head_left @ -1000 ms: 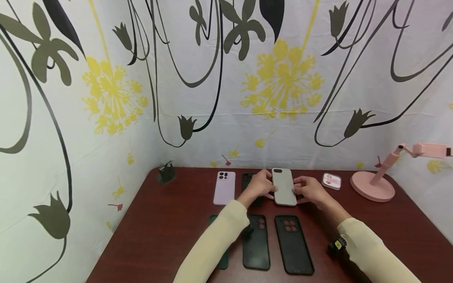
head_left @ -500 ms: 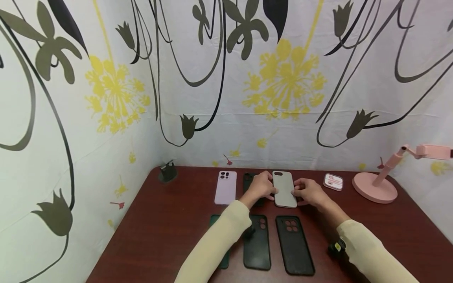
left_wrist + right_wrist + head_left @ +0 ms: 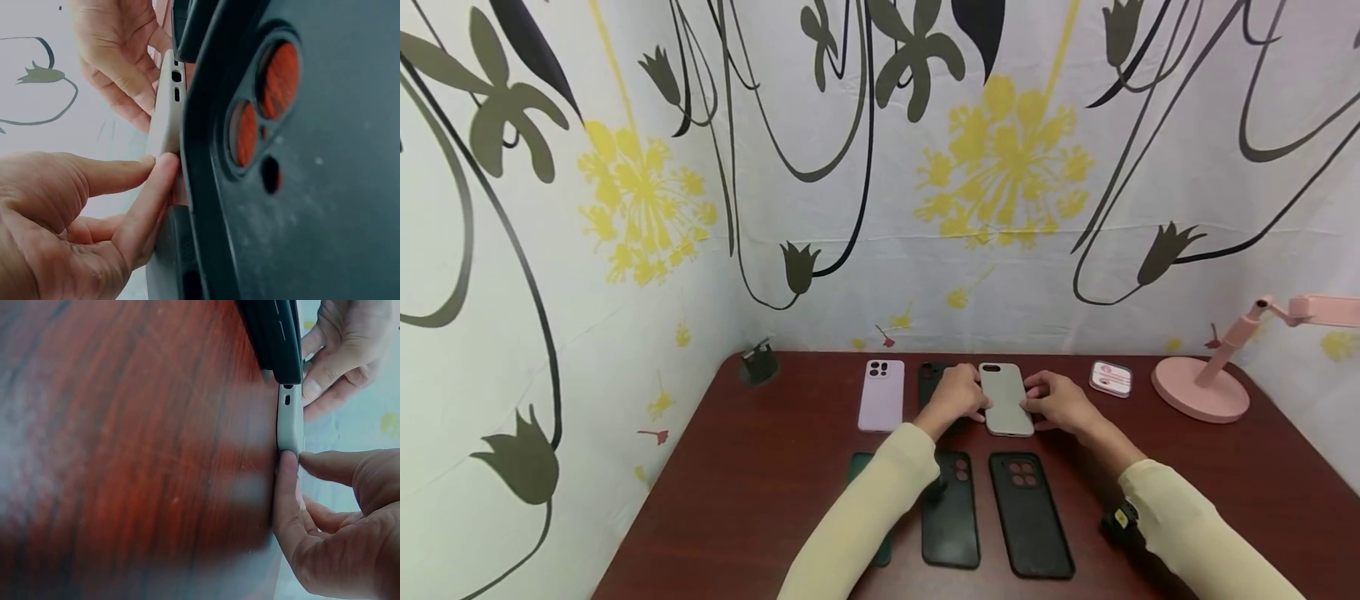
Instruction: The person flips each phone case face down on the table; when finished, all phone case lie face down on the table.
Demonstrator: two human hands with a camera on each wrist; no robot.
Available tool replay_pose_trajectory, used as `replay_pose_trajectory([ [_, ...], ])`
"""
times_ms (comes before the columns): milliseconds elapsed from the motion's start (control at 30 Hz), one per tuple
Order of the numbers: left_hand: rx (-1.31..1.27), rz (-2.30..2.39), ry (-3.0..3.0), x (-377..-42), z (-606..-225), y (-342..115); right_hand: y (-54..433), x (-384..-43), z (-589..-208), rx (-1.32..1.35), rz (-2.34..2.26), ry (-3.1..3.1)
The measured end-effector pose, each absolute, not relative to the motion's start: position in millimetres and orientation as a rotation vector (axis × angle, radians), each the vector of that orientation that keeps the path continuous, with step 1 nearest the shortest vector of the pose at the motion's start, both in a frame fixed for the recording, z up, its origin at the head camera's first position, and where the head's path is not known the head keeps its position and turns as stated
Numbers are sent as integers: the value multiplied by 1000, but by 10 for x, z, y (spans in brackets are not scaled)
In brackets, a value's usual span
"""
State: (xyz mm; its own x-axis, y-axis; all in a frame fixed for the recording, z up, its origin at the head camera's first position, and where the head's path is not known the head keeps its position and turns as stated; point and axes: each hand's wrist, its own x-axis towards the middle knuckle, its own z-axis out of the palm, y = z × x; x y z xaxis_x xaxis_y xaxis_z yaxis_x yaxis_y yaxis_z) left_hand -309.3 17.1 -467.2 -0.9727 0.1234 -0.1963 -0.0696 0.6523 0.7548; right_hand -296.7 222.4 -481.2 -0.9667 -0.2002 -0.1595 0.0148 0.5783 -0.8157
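Just beyond black case (image 3: 1033, 521), pale case (image 3: 1006, 402)

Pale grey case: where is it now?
In the head view, the pale grey case is between the left hand and right hand in the back row, right of that row's dark case.

The pale case (image 3: 1006, 404) has slid or sunk slightly toward the near edge of the surface (image 3: 737, 500), I can't say which: its far end, which reached past the lilac case's (image 3: 882, 398), now sits about level with it. The left hand (image 3: 957, 393) and right hand (image 3: 1058, 402) have come with it. The head view has swung slightly left, cutting off the pink stand's (image 3: 1201, 389) tip.
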Motion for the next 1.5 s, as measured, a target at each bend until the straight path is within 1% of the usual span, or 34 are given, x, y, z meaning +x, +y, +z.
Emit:
replay_pose_trajectory([
  [200,60,1246,2587,-3038,-4604,105,2123,-2924,-4769,-134,-1207,2688],
  [400,153,1286,2556,-2972,-4537,-15,1981,-2848,-4673,-213,-1058,2829],
  [567,241,1301,2538,-2913,-4435,-141,1869,-2723,-4593,-285,-1128,2769],
  [767,275,1323,2483,-2789,-4352,-299,1741,-2568,-4506,-317,-1248,2689],
  [933,364,1326,2415,-2639,-4335,-440,1683,-2425,-4459,-318,-1301,2626],
  [1200,443,1517,2165,-2354,-4394,-574,1708,-2209,-4435,-314,-1328,2595],
  [1333,425,1660,1998,-2169,-4444,-575,1733,-2048,-4457,-291,-1319,2626],
  [1500,329,1737,1840,-1916,-4450,-519,1795,-1865,-4501,-214,-1327,2618],
])
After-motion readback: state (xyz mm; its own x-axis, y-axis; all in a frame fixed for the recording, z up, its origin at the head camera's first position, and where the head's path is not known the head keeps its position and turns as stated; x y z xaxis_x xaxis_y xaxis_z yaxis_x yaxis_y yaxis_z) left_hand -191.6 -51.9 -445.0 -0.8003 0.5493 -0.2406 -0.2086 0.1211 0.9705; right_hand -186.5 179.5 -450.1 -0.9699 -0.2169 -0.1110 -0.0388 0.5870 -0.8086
